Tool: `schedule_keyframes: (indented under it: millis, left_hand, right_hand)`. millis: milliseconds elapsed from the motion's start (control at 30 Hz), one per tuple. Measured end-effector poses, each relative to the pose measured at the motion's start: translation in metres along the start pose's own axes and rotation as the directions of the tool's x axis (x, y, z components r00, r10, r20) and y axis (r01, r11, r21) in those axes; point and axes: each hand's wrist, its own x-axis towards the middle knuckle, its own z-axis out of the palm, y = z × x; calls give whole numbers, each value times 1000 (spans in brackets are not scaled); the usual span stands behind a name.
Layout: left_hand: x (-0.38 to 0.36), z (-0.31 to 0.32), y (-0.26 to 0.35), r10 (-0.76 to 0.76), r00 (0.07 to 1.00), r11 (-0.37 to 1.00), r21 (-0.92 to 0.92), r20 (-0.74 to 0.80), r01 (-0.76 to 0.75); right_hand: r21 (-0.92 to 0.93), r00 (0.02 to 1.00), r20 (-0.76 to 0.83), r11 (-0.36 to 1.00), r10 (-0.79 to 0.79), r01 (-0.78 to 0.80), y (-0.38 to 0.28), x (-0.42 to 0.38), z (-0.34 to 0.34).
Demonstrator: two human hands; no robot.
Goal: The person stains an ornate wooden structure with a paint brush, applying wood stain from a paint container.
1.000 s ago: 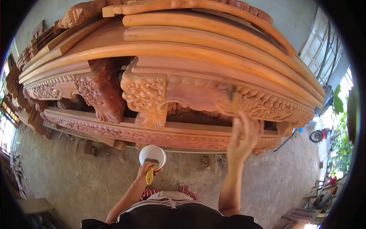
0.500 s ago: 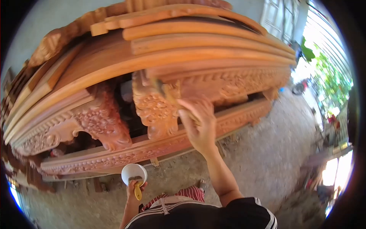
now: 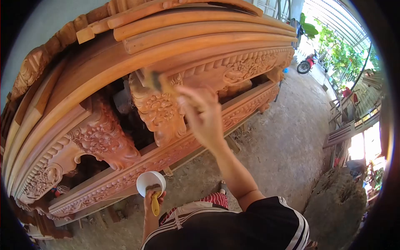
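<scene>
My right hand (image 3: 203,114) is closed around the handle of a paintbrush (image 3: 157,82), slightly blurred by motion. Its bristles overlap the upper part of a carved wooden leg (image 3: 160,114) on a large reddish-brown piece of furniture. Low in front of my body, my left hand (image 3: 148,203) grips a white bowl (image 3: 146,179). A second brush with a yellow handle (image 3: 155,204) rests in that bowl, its handle sticking out over the fingers. Carved flower patterns run along the apron (image 3: 250,68) to the right of the leg.
Long curved wooden rails (image 3: 208,39) lie stacked on top of the furniture. Another carved leg (image 3: 110,141) stands to the left, beyond a dark gap. A concrete floor (image 3: 283,125) stretches right, towards a red motorbike (image 3: 307,64). A tree stump (image 3: 335,208) sits at lower right.
The whole view has shifted and tilted, showing more of the floor and motorbike. My right hand with the paintbrush stays by the same carved leg; the left hand still carries the bowl.
</scene>
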Motion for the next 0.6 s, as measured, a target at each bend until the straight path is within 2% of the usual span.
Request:
schedule_keyframes:
  millis: [67,100,167,200,233,267,367,400,500,533,567,600]
  left_hand:
    - [-8,6,3,8,1000,1000,-4,-10,-8]
    - [-10,8,3,23,999,1000,-10,-26,-23]
    - [-1,-7,0,14,1000,1000,-16,-18,-14]
    - [5,-14,-2,7,1000,1000,-18,-14,-7]
    - [10,-15,-4,7,1000,1000,-20,-17,-7]
    - [14,-18,-5,-28,1000,999,-28,-7,28]
    - [20,-21,-4,-63,998,998,-17,29,64]
    - [22,-18,-3,-65,995,998,-13,70,66]
    - [24,-11,-2,-48,995,999,20,90,47]
    - [26,-7,-3,-35,997,999,16,64,35]
    - [25,-5,-6,-33,998,999,16,62,32]
    - [25,0,-7,-35,997,999,21,74,33]
  right_hand:
    - [247,934,-153,928,323,-280,16,-1,-15]
    - [244,935,-151,929,321,-279,29,-5,-21]
    - [84,885,-363,956,291,-280,52,-12,-27]
    - [83,887,-360,957,290,-279,46,-16,-25]
    - [-130,964,-238,980,118,-152,32,-25,-21]
    - [-314,996,-78,949,-33,7,21,-31,-20]
    - [-263,999,-18,964,35,-38,4,-36,-30]
    - [-216,992,-52,969,112,-121,11,-34,-39]
    - [-210,988,-136,973,73,-101,22,-28,-43]
    - [-161,989,-10,976,145,-145,24,-36,-40]
    - [-157,989,-10,977,146,-145,23,-44,-39]
    - [-232,986,65,963,155,-136,20,-52,-37]
